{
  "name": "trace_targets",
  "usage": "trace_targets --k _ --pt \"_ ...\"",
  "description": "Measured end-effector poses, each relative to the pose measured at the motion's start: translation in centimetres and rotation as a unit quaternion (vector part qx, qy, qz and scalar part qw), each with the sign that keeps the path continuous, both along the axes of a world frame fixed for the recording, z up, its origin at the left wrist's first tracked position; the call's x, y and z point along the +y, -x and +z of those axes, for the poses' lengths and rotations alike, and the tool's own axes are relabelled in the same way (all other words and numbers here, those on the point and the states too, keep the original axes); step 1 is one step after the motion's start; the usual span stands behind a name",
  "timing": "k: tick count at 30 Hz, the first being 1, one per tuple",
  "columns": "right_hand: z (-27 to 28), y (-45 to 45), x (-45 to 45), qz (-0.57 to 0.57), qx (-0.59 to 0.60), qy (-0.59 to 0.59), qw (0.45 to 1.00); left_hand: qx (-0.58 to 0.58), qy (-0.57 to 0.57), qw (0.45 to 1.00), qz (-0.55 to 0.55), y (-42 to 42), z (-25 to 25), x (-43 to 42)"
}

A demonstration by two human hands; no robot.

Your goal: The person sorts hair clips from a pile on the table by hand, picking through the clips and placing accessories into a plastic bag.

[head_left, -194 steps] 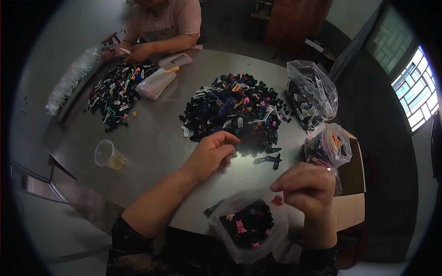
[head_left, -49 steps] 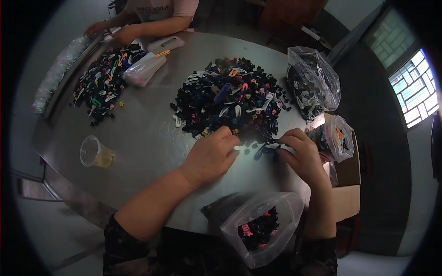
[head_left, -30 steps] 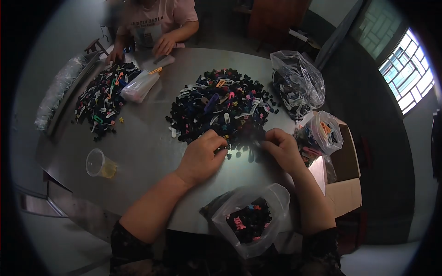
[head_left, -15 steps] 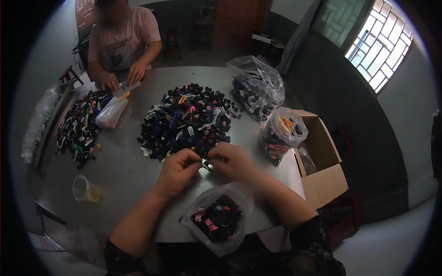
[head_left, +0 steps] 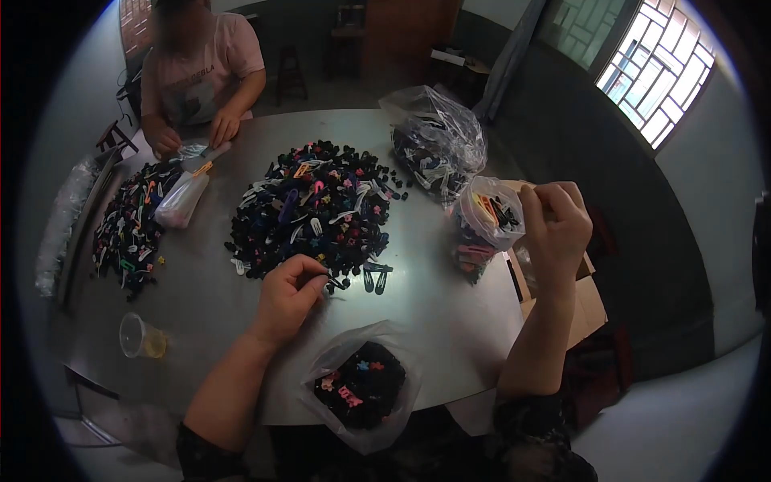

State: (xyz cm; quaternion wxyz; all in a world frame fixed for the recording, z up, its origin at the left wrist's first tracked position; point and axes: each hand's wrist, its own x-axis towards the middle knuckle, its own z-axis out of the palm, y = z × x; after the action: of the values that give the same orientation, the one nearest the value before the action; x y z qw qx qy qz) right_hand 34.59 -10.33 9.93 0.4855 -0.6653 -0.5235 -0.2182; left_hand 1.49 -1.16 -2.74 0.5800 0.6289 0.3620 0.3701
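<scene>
My left hand (head_left: 291, 293) is closed in a pinch at the front edge of a heap of hair clips (head_left: 317, 221). What its fingertips hold is too small and dark to make out. Two dark snap hair clips (head_left: 375, 278) lie on the metal table to the right of it. Raised at the right, my right hand (head_left: 560, 226) has curled fingers beside the rim of a clear tub (head_left: 490, 225) filled with colourful clips; whatever they may hold is hidden. Nearest my body sits an open plastic bag (head_left: 408, 337) with mostly black small claw clips and a few coloured ones.
Across the table a person (head_left: 205, 68) handles small packets next to a second clip pile (head_left: 132, 229) and a filled plastic bag (head_left: 183, 201). A cup of yellowish liquid (head_left: 143, 337) stands at left. Behind the tub are a large clear bag (head_left: 438, 145) and a cardboard box (head_left: 585, 309).
My hands have parted: the right swung up and right to the tub, while the left stays near the heap. Two dark snap clips now show on the table between them.
</scene>
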Motion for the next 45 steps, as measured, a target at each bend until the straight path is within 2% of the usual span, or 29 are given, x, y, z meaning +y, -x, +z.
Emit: trace_targets --k 2,4,9,10,13,17,19,20,22,25,28,31,33,35,36,37,39,40,41,43,45 --pt "0.4 2.4 -0.2 0.132 0.043 0.021 0.99 0.033 -0.078 0.996 -0.002 0.2 0.0 0.0" --pt "-0.7 4.2 0.6 0.23 0.03 0.093 0.968 0.039 -0.072 0.997 0.01 0.4 -0.3 0.2" --pt "-7.5 6.4 3.0 0.271 -0.125 0.319 0.9 0.043 -0.056 0.997 0.036 0.5 -0.2 0.3" --pt "-8.1 6.7 3.3 0.268 -0.107 0.382 0.878 0.043 -0.056 0.997 0.039 0.4 0.0 0.2" --pt "-9.5 7.3 4.2 0.271 -0.096 0.423 0.859 0.034 -0.049 0.997 0.042 0.4 0.3 0.0" --pt "-11.2 6.5 5.3 0.314 -0.027 0.402 0.86 0.05 -0.075 0.996 0.025 0.4 0.1 0.0" --pt "-11.9 6.2 5.6 0.356 0.095 0.395 0.842 0.057 -0.092 0.994 0.022 0.4 0.2 -0.1" --pt "-11.9 6.0 5.6 0.357 0.095 0.396 0.841 0.057 -0.094 0.994 0.024 0.3 0.2 -0.1" --pt "-11.2 5.9 5.7 0.365 0.195 0.42 0.808 0.057 -0.095 0.993 0.027 0.4 0.1 -0.1" --pt "-9.9 6.2 5.1 0.364 0.233 0.365 0.825 0.043 -0.091 0.995 0.027 0.3 0.1 0.1" --pt "-5.6 7.0 3.5 0.357 0.082 0.206 0.908 0.057 -0.056 0.996 0.034 0.4 -0.2 0.1" --pt "-1.4 5.9 1.8 0.221 0.01 0.027 0.975 0.05 -0.056 0.997 0.035 0.4 -0.1 0.0" --pt "-0.2 3.0 1.2 0.094 -0.078 -0.064 0.99 0.047 -0.057 0.997 0.032 0.4 -0.1 0.0" --pt "0.3 0.8 0.3 -0.014 -0.093 -0.025 0.995 0.043 -0.055 0.997 0.03 0.4 -0.1 0.0" --pt "0.3 -0.1 0.1 -0.045 -0.122 0.031 0.991 0.042 -0.054 0.997 0.031 0.4 -0.1 0.0" --pt "-0.1 -0.5 0.2 -0.047 -0.122 0.032 0.991 0.042 -0.053 0.997 0.032 0.4 0.0 0.0" --pt "-0.9 -0.9 0.4 -0.066 -0.111 0.134 0.982 0.04 -0.042 0.998 0.032 0.4 0.3 -0.1" --pt "-0.8 -0.7 0.4 -0.088 -0.119 0.128 0.981 0.038 -0.031 0.998 0.035 0.4 0.4 -0.1" --pt "-0.5 0.1 0.4 -0.085 -0.119 0.13 0.981 0.039 -0.029 0.998 0.037 0.3 0.3 -0.1" --pt "-0.2 2.9 0.2 0.099 0.032 0.082 0.991 0.044 -0.048 0.997 0.041 0.4 -0.1 0.1" --pt "-1.4 5.3 0.8 0.25 0.024 0.161 0.954 0.053 -0.045 0.997 0.047 0.4 -0.2 0.0"
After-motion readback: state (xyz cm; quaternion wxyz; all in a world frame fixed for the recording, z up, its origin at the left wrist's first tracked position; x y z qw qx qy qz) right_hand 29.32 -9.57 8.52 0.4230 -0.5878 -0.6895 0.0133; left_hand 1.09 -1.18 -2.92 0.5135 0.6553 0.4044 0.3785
